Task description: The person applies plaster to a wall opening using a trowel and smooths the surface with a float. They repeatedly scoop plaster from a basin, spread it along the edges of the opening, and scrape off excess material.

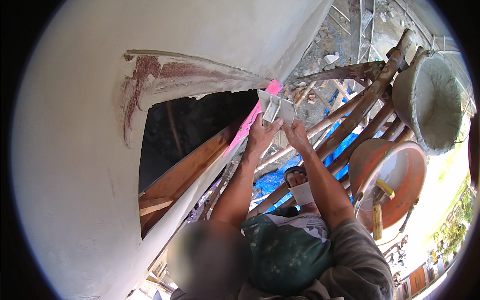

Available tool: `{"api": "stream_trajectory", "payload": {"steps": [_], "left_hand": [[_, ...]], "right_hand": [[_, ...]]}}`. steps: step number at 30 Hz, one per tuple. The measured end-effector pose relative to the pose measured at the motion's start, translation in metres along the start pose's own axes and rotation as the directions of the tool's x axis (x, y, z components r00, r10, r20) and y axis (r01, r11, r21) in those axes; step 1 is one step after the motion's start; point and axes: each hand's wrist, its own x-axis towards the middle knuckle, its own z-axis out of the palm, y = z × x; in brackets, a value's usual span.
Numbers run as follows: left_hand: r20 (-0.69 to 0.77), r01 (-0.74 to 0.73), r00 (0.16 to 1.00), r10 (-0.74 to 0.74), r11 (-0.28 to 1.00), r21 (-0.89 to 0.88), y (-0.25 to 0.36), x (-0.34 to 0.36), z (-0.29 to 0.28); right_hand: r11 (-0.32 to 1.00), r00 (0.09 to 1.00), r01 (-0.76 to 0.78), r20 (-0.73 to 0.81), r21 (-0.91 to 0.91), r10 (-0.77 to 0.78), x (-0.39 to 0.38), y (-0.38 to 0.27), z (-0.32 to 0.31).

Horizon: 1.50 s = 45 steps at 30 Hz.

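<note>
Both my hands meet at a grey plastering float [286, 111], a flat plate with raised ribs on the side facing me. My left hand [260, 134] is closed at its lower left edge, beside a bright pink strip [245, 129]. Fingers of my right hand [297, 135] are closed at the lower right edge, almost touching the left thumb. The pink strip runs slantwise along the edge of a dark wall opening [200, 122], and its top end shows behind the float. How far the left fingers also touch the strip is hidden.
A pale plastered wall [75, 150] fills the left, with a reddish-brown bare patch [145, 75] above the opening. Wooden scaffold poles [350, 122] cross at the right. Beside them hang a grey mortar-coated bucket [407, 100] and an orange bucket [362, 160] holding a wooden-handled tool [377, 220].
</note>
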Motion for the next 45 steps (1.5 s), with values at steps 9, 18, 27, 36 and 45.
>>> {"api": "stream_trajectory", "payload": {"steps": [9, 18, 27, 36, 45], "left_hand": [[-0.012, -0.025, 1.000, 0.029, 0.967, 0.253, -0.033, -0.054, -0.022], [0.240, 0.162, 0.925, -0.294, 0.878, 0.450, -0.034, -0.093, -0.023], [-0.063, 0.256, 0.967, -0.249, 0.950, 0.181, -0.058, -0.112, -0.034], [-0.146, -0.127, 0.980, 0.134, 0.990, 0.055, 0.024, -0.078, -0.019], [-0.149, -0.262, 0.912, 0.383, 0.822, 0.506, 0.036, -0.067, -0.007]], "right_hand": [[0.908, 0.840, -0.410, 0.425, 0.092, 0.336, 0.013, -0.067, -0.010], [0.984, 0.880, -0.165, 0.461, 0.071, 0.114, 0.003, -0.140, 0.014], [0.553, 0.976, 0.052, -0.075, -0.831, -0.205, 0.000, -0.033, -0.006], [0.603, 0.845, -0.123, 0.234, -0.788, 0.480, -0.059, -0.151, 0.009], [0.854, 0.967, -0.244, -0.177, -0.459, 0.181, -0.079, -0.172, -0.002]]}}
